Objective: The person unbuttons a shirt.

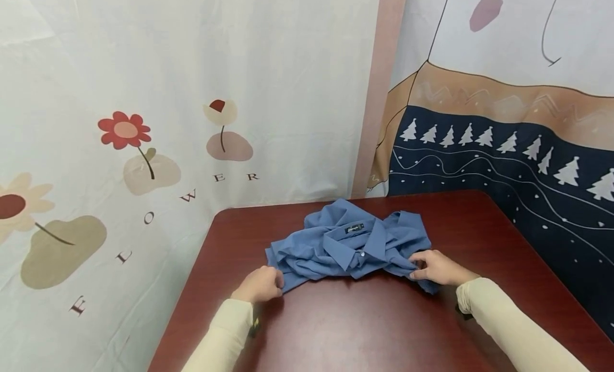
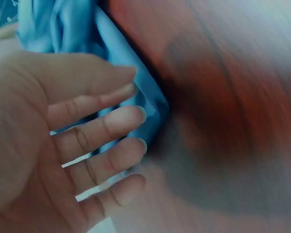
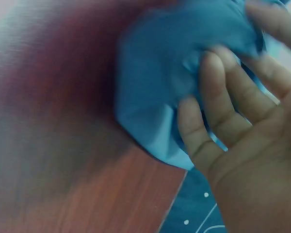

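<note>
A blue collared shirt (image 1: 307,249) lies loosely bunched toward the far side of the reddish-brown table (image 1: 336,318). Its collar, a dark label and a small button face up. My left hand (image 1: 261,284) is at the shirt's left lower corner. In the left wrist view, the fingers of that hand (image 2: 63,136) are loosely bent, with blue cloth (image 2: 131,53) behind them and none visibly pinched. At the right end, my right hand (image 1: 438,266) touches the shirt with bent fingers. The right wrist view shows its fingers (image 3: 213,92) against the cloth, thumb apart.
Behind the table hangs a pale curtain (image 1: 297,95) printed with flowers and letters. A dark blue panel (image 1: 479,169) with white trees runs along the right side. The table's rounded far corners show beyond the shirt.
</note>
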Tool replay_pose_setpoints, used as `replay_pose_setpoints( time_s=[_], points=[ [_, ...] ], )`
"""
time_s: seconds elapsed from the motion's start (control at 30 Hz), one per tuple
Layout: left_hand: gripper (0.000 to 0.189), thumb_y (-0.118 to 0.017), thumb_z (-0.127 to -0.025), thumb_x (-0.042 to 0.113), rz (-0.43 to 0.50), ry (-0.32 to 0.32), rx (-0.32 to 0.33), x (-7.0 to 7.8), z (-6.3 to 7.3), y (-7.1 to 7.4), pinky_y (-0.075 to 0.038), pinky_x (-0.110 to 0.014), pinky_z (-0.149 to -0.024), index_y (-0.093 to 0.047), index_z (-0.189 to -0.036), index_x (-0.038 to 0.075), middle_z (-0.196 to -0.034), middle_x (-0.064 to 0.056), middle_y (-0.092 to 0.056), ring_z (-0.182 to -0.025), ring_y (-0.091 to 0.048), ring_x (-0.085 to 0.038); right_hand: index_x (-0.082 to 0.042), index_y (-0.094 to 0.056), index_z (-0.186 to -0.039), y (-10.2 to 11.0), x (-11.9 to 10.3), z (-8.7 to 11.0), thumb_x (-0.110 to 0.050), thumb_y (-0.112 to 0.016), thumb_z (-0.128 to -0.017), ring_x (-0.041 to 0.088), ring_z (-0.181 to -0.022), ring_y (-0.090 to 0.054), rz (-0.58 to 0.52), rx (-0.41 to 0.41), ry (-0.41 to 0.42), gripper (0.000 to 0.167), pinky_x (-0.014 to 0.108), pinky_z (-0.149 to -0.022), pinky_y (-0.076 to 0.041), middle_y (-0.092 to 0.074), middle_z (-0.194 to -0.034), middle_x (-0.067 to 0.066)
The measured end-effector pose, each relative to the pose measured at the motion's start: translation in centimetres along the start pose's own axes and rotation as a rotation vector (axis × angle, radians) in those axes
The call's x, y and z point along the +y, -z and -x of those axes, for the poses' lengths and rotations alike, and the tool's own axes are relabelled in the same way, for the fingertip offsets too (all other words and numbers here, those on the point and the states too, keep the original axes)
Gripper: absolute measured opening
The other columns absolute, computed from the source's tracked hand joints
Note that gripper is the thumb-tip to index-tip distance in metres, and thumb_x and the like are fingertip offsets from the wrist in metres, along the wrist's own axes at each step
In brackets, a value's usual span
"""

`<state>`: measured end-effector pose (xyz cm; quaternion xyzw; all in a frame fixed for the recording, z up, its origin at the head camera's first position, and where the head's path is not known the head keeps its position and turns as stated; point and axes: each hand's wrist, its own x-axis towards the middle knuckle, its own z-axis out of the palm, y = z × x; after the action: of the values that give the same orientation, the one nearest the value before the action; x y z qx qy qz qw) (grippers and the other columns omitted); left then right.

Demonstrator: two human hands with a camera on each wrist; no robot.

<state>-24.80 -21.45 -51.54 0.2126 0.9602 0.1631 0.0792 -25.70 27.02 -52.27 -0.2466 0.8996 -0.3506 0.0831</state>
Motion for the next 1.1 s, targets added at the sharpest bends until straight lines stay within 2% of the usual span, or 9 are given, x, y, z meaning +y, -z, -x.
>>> replay_pose_setpoints(
  time_s=[0.13,0.23,0.33,0.4,0.47,0.57,0.7,0.87,1.1],
  points=[
    [0.016,-0.078,-0.072,0.021,0.027,-0.095,0.087,2.1,-1.3,0.1,-0.044,-0.03,-0.058,-0.063,-0.077,0.02,-0.068,0.01,-0.053,-0.063,-0.05,-0.009,-0.009,-0.07,-0.104,0.1,-0.7,-0.5,-0.025,-0.068,-0.092,0.012,-0.072,-0.056,-0.001,0.16,-0.051,0.02,0.03,-0.062,-0.048,-0.062,-0.082,-0.005],
    [0.018,-0.08,-0.073,0.024,-0.006,-0.193,0.263,3.3,-2.6,-0.3,-0.044,-0.029,-0.061,-0.064,-0.081,0.021,-0.072,0.01,-0.053,-0.068,-0.05,-0.008,-0.008,-0.07,-0.104,-0.2,-1.0,-1.4,-0.021,-0.069,-0.092,0.016,-0.073,-0.055,0.084,0.345,-0.063,0.018,0.033,-0.063,-0.047,-0.061,-0.083,-0.002],
    [0.02,-0.081,-0.073,0.024,-0.084,-0.269,0.488,3.9,-4.1,-0.8,-0.044,-0.032,-0.068,-0.067,-0.087,0.02,-0.084,0.007,-0.056,-0.079,-0.051,-0.013,-0.005,-0.069,-0.108,-0.4,-1.0,-2.3,-0.016,-0.07,-0.09,0.023,-0.083,-0.054,0.22,0.479,-0.04,0.022,0.04,-0.07,-0.046,-0.063,-0.092,0.006],
    [0.023,-0.081,-0.074,0.023,-0.121,-0.277,0.61,4.1,-5.0,-1.2,-0.044,-0.036,-0.074,-0.069,-0.094,0.017,-0.096,0.003,-0.059,-0.089,-0.053,-0.019,-0.004,-0.067,-0.114,-0.3,-0.7,-2.8,-0.015,-0.071,-0.088,0.028,-0.096,-0.052,0.317,0.526,-0.035,0.029,0.046,-0.079,-0.043,-0.063,-0.105,0.012],
    [0.03,-0.081,-0.075,0.021,-0.128,-0.24,0.68,4.1,-5.7,-1.5,-0.043,-0.042,-0.08,-0.069,-0.102,0.015,-0.108,-0.003,-0.06,-0.1,-0.054,-0.025,-0.002,-0.062,-0.123,-0.1,-0.4,-3.2,-0.015,-0.071,-0.088,0.035,-0.109,-0.048,0.367,0.531,-0.042,0.038,0.052,-0.086,-0.038,-0.06,-0.118,0.017],
    [0.046,-0.081,-0.077,0.022,-0.098,-0.114,0.674,3.9,-6.4,-1.8,-0.038,-0.048,-0.092,-0.065,-0.119,0.012,-0.125,-0.009,-0.057,-0.115,-0.05,-0.03,0.001,-0.052,-0.136,0.1,0.2,-3.6,-0.017,-0.07,-0.089,0.043,-0.122,-0.04,0.372,0.47,-0.105,0.054,0.058,-0.093,-0.032,-0.052,-0.133,0.024],
    [0.061,-0.081,-0.079,0.024,-0.062,-0.01,0.578,3.4,-6.6,-1.9,-0.034,-0.053,-0.099,-0.056,-0.133,0.01,-0.129,-0.012,-0.056,-0.12,-0.048,-0.033,0.004,-0.044,-0.141,0.2,0.6,-3.7,-0.022,-0.068,-0.091,0.047,-0.122,-0.041,0.324,0.355,-0.224,0.062,0.062,-0.098,-0.031,-0.049,-0.136,0.029],
    [0.062,-0.083,-0.076,0.022,-0.1,-0.065,0.507,2.7,-6.4,-2.0,-0.043,-0.047,-0.085,-0.059,-0.133,0.016,-0.119,-0.008,-0.059,-0.105,-0.055,-0.031,0.003,-0.06,-0.128,0.0,0.7,-3.6,-0.021,-0.071,-0.088,0.044,-0.112,-0.051,0.331,0.343,-0.242,0.048,0.059,-0.094,-0.04,-0.059,-0.125,0.026],
    [0.036,-0.081,-0.077,0.03,-0.331,-0.164,0.644,3.4,-6.5,-2.5,-0.037,-0.047,-0.084,-0.072,-0.11,0.018,-0.109,-0.008,-0.055,-0.099,-0.049,-0.027,0.002,-0.069,-0.114,-0.2,0.4,-3.1,-0.017,-0.071,-0.086,0.04,-0.104,-0.055,0.315,0.326,-0.182,0.033,0.054,-0.087,-0.046,-0.064,-0.113,0.022]
  ],
)
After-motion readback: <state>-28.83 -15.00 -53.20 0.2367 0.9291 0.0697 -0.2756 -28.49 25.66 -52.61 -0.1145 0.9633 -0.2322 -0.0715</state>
